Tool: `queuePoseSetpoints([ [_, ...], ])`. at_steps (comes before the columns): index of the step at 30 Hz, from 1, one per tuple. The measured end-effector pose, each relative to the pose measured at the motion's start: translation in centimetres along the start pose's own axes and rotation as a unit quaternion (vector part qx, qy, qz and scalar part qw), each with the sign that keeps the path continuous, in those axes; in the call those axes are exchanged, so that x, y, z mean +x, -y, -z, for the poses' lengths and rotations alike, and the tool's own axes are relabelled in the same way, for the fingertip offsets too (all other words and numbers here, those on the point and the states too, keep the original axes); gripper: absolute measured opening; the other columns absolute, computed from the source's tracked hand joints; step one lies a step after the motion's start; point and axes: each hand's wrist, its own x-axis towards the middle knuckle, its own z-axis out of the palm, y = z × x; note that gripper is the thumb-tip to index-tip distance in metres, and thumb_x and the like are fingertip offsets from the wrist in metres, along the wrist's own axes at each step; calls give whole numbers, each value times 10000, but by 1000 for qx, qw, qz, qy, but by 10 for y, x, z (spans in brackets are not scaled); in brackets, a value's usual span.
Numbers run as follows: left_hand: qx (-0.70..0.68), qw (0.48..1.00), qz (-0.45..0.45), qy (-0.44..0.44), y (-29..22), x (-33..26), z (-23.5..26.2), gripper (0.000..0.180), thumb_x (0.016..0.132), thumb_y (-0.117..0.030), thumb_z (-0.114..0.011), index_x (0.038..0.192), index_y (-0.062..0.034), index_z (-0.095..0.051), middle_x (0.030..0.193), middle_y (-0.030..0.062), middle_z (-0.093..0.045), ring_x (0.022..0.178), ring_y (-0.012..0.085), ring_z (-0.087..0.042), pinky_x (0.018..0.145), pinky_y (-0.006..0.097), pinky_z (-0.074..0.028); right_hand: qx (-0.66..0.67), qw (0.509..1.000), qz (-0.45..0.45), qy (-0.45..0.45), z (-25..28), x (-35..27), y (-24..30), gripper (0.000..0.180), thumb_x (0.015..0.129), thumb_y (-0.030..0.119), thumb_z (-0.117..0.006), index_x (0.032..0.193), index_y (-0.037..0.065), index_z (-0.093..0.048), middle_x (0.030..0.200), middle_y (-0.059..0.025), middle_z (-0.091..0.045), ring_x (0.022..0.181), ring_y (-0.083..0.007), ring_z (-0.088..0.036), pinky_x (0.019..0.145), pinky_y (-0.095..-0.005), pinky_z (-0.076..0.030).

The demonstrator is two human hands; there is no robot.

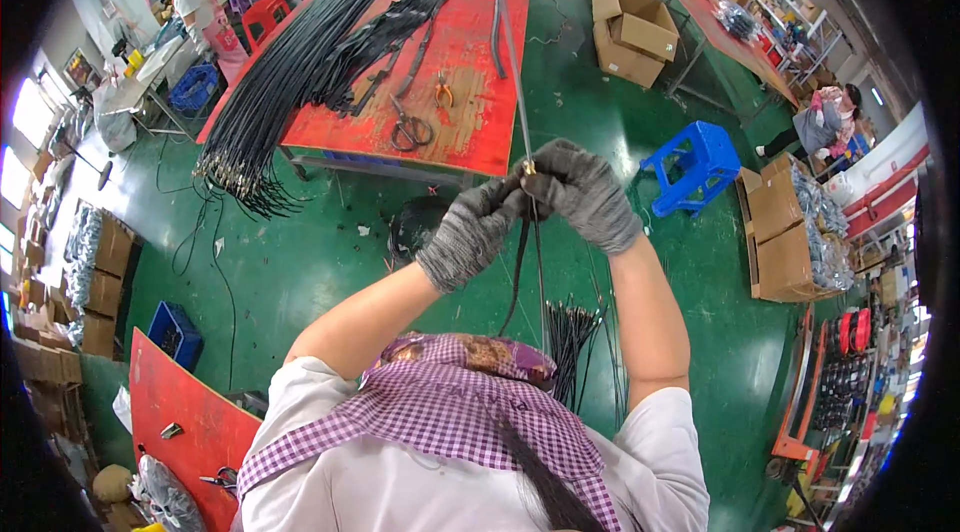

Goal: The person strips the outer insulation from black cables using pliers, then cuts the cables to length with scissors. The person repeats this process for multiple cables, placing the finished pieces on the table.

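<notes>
Brass-coloured fitting [530,170] held beside a red desk [482,127]

Just in front of the desk's near right corner, a person's grey-gloved left hand [465,232] and right hand [582,194] meet, fingers closed around the fitting; which fingers pinch which part cannot be told. A long grey strand [518,92] runs along the desk's right edge to the hands, and a black strand [521,257] hangs below them. Scissors [410,134] and orange-handled pliers [443,92] lie on the desk, with black cables [265,97] spilling over its near left corner. Right of the desk stand a blue stool [692,170] and an open cardboard box [643,36].
</notes>
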Motion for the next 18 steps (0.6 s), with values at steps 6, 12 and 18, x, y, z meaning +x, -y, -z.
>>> queuePoseSetpoints([
  [6,55,994,-7,-89,3,-9,26,355,811,-144,-483,1120,-12,-370,877,19,-476,762,77,-432,695,191,-369,-144,988,37,-35,-2,-4,-16,194,733,196,-558,838,33,-567,736,-137,-555,669,-258,-542,595,-314,-427],
  [12,-40,983,5,-178,-20,-41,66,336,848,-198,-413,1152,-58,-387,737,-29,-451,595,42,-391,527,181,-358,-89,986,-143,13,-20,-4,-32,163,740,169,-528,834,43,-570,688,-150,-570,573,-263,-553,546,-308,-438],
  [18,-139,968,-56,-202,-36,-28,81,212,796,-101,-499,988,-22,-543,598,-45,-460,494,35,-382,439,183,-325,-79,985,24,-152,-12,106,-8,155,756,142,-507,848,39,-579,640,-85,-580,553,-134,-546,502,-256,-428],
])
